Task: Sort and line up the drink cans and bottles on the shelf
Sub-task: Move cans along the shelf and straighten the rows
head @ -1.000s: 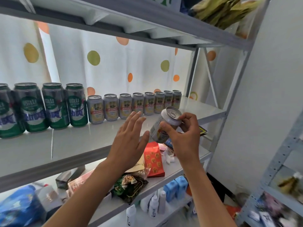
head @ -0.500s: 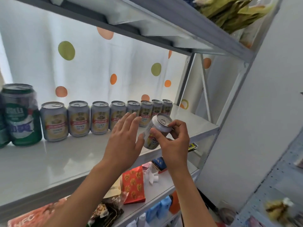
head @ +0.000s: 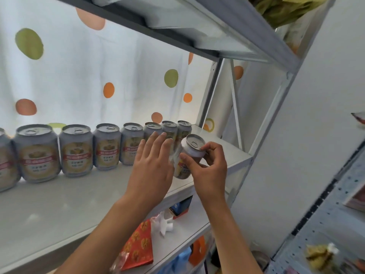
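My right hand (head: 207, 171) grips a silver can with a yellow label (head: 189, 153) near its top, tilted, above the front right part of the white shelf (head: 79, 206). My left hand (head: 152, 165) lies flat against the can's left side with straight fingers. Behind the hands, a row of several matching silver and yellow cans (head: 77, 149) stands along the back of the shelf, running from the left edge to the right end (head: 183, 129).
A white curtain with coloured dots (head: 98, 76) hangs behind the shelf. A grey shelf (head: 197, 26) sits overhead and a metal upright (head: 276, 107) stands at the right. The lower shelf holds a red packet (head: 138, 246) and a white object (head: 166, 224).
The view has moved right and closer, so the green cans have left the frame. Both hands with the can have moved toward the right end of the can row.
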Action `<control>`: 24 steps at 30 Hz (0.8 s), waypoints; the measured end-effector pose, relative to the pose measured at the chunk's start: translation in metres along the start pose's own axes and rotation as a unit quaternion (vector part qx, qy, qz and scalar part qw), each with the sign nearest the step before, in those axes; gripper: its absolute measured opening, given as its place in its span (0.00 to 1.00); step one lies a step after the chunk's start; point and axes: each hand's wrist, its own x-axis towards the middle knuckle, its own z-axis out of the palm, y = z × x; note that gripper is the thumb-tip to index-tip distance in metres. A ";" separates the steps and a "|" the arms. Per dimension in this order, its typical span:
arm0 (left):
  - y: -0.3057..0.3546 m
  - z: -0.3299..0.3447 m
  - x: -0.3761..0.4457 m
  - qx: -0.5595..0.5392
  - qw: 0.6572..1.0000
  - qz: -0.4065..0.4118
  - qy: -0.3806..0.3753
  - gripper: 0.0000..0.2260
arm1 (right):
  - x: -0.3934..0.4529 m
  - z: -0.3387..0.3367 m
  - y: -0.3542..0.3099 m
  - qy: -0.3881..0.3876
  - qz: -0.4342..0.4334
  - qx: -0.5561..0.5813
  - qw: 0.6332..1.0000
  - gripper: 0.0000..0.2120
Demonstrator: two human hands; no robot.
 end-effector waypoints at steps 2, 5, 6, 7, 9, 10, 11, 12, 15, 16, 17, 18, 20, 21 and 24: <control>0.009 0.006 0.010 0.021 1.000 0.017 -0.010 0.26 | 0.012 -0.009 0.005 0.010 0.000 0.017 1.000 0.22; 0.017 0.015 0.028 0.063 0.996 0.046 -0.031 0.29 | 0.030 -0.020 0.014 0.021 -0.010 0.042 0.999 0.21; 0.019 0.018 0.036 0.075 0.995 0.051 -0.035 0.29 | 0.037 -0.024 0.018 0.024 -0.010 0.050 0.998 0.21; 0.020 0.021 0.043 0.084 0.994 0.053 -0.035 0.29 | 0.043 -0.029 0.021 0.029 -0.012 0.058 0.998 0.21; 0.024 0.025 0.056 0.100 0.993 0.053 -0.028 0.29 | 0.056 -0.038 0.029 0.035 -0.020 0.074 0.996 0.20; 0.025 0.027 0.062 0.104 0.993 0.053 -0.026 0.29 | 0.063 -0.042 0.032 0.038 -0.022 0.077 0.996 0.20; 0.027 0.030 0.069 0.107 0.993 0.052 -0.027 0.29 | 0.071 -0.046 0.036 0.036 -0.019 0.081 0.996 0.20; 0.028 0.033 0.074 0.108 0.992 0.051 -0.029 0.28 | 0.078 -0.049 0.040 0.033 -0.015 0.086 0.996 0.20; 0.027 0.047 0.093 0.135 0.988 0.054 -0.045 0.28 | 0.101 -0.057 0.053 0.007 -0.018 0.095 0.995 0.20; 0.027 0.053 0.101 0.148 0.986 0.057 -0.050 0.27 | 0.110 -0.060 0.057 -0.004 -0.022 0.094 0.995 0.20; 0.026 0.058 0.108 0.157 0.984 0.057 -0.055 0.27 | 0.118 -0.062 0.060 -0.015 -0.026 0.091 0.995 0.20; 0.025 0.063 0.115 0.162 0.984 0.052 -0.059 0.27 | 0.126 -0.064 0.063 -0.026 -0.030 0.087 0.995 0.21; 0.024 0.069 0.126 0.157 0.985 0.035 -0.056 0.26 | 0.140 -0.065 0.069 -0.046 -0.042 0.073 0.995 0.21; 0.024 0.073 0.130 0.147 0.987 0.031 -0.052 0.25 | 0.147 -0.066 0.073 -0.056 -0.046 0.068 0.995 0.22; 0.029 0.086 0.135 0.111 0.993 0.042 -0.027 0.23 | 0.169 -0.063 0.085 -0.101 -0.051 0.050 0.992 0.23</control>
